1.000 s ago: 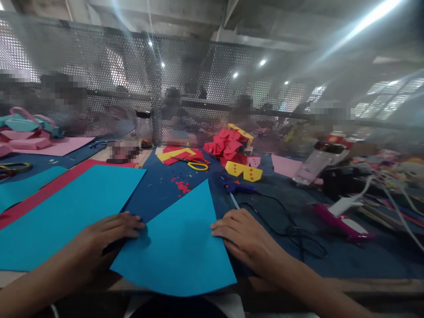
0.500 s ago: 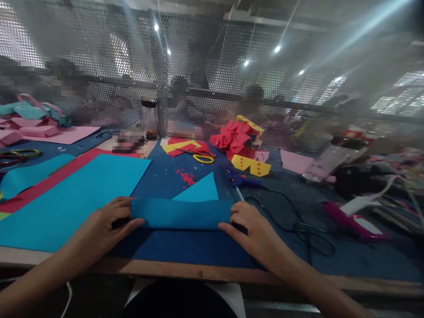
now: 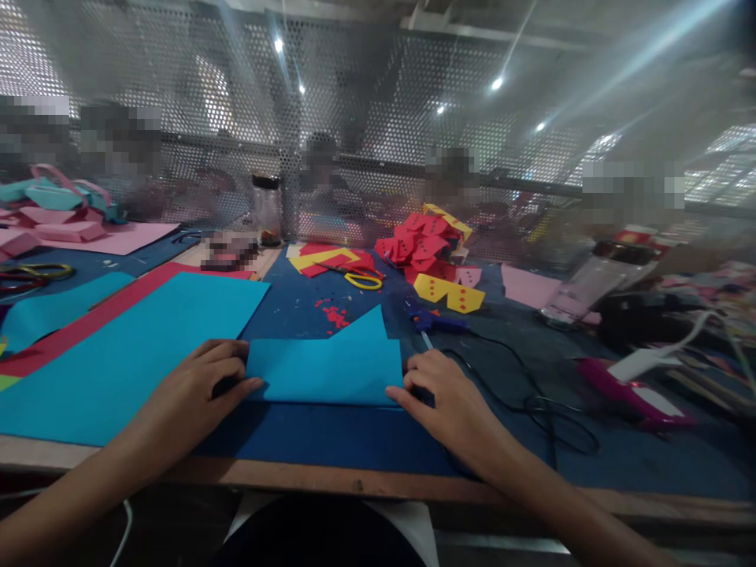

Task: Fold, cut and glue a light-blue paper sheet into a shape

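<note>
A folded piece of blue paper [image 3: 324, 372] lies near the table's front edge, between my two hands. My left hand [image 3: 221, 374] pinches its left end, thumb in front and fingers behind. At the right end, my right hand [image 3: 426, 384] holds the paper the same way, thumb tip on its lower corner. Behind the folded piece a blue paper triangle [image 3: 367, 323] sticks up, its lower part hidden. A large blue sheet [image 3: 130, 354] is spread flat to the left, next to my left forearm. Past my right hand sits a blue glue gun [image 3: 434, 318] with a dark cord.
Yellow-handled scissors [image 3: 361, 279] and red scraps [image 3: 335, 316] lie beyond the paper. Red and yellow cut shapes [image 3: 425, 240] are heaped at the back. A clear jar [image 3: 267, 211] stands by the mesh wall. At right are a tilted clear container [image 3: 596, 283] and a magenta power strip [image 3: 635, 394].
The folded paper has tipped from a shaded, narrow strip to a flatter, brighter and taller panel. Both hands have shifted slightly, the left one inward and up.
</note>
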Demonstrator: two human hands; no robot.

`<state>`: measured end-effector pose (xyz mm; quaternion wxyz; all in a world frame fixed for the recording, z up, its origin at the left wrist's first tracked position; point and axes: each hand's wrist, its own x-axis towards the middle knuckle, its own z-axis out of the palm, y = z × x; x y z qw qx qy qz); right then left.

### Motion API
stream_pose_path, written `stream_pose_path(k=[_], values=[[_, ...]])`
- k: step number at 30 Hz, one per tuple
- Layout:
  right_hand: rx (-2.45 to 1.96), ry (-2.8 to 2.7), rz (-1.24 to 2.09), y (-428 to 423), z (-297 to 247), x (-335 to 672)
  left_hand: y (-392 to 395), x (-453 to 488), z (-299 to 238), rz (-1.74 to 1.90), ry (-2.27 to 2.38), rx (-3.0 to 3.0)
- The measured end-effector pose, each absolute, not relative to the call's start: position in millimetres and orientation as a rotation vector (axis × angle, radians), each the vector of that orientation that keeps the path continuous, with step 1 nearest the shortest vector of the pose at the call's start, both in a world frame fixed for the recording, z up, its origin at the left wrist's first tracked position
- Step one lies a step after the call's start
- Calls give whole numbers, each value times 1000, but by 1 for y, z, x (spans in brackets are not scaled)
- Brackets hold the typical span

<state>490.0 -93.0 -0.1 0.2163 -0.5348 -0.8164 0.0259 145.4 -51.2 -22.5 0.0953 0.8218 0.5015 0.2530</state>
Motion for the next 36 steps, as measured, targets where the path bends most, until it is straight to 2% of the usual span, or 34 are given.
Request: stream_pose_path(k=[21, 36], values=[[-1533, -2238, 105, -93, 2, 489, -47, 157, -20, 644, 1522, 2756], [-1576, -2254, 93, -95, 6, 485, -44, 156, -25, 699, 1552, 2683]])
